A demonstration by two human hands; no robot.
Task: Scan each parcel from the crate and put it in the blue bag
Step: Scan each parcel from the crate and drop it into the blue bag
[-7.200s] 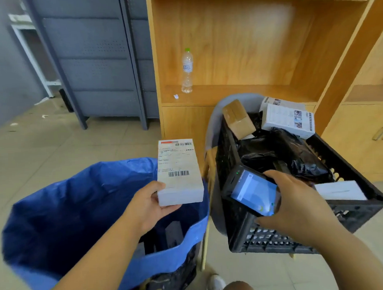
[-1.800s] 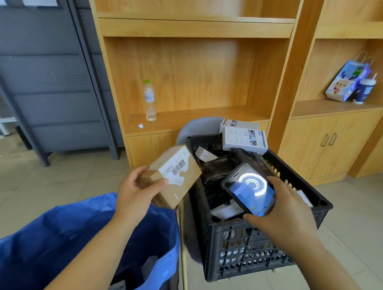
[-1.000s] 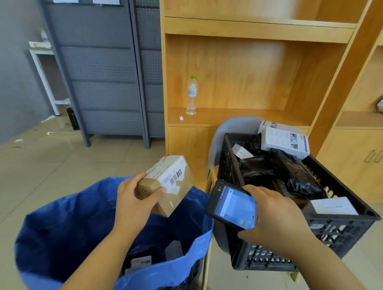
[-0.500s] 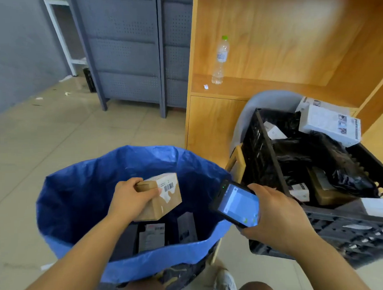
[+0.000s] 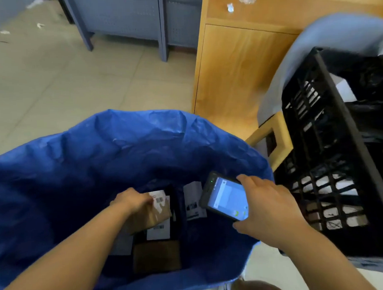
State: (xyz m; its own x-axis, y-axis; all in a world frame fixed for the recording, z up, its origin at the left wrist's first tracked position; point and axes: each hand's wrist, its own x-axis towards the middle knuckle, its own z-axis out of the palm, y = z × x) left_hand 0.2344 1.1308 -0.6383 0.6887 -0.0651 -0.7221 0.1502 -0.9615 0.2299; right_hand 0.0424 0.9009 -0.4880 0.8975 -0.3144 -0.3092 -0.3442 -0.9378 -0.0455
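The left hand (image 5: pixel 131 200) fingers still grip the brown parcel (image 5: pixel 153 211), now lowered deep inside the blue bag (image 5: pixel 142 142) among earlier parcels; release looks imminent. The right hand (image 5: pixel 268 207) clasps the scanner (image 5: pixel 226 198), crate (image 5: pixel 330 161) to the right.

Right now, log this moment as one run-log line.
left hand: lowering brown parcel into blue bag | right hand: holding scanner | crate: parcels remain

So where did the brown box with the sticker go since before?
The left hand has carried the brown box from up beside the crate down deep into the blue bag, and its grip is still on it. The right hand still holds the scanner, lower now, over the bag's edge.
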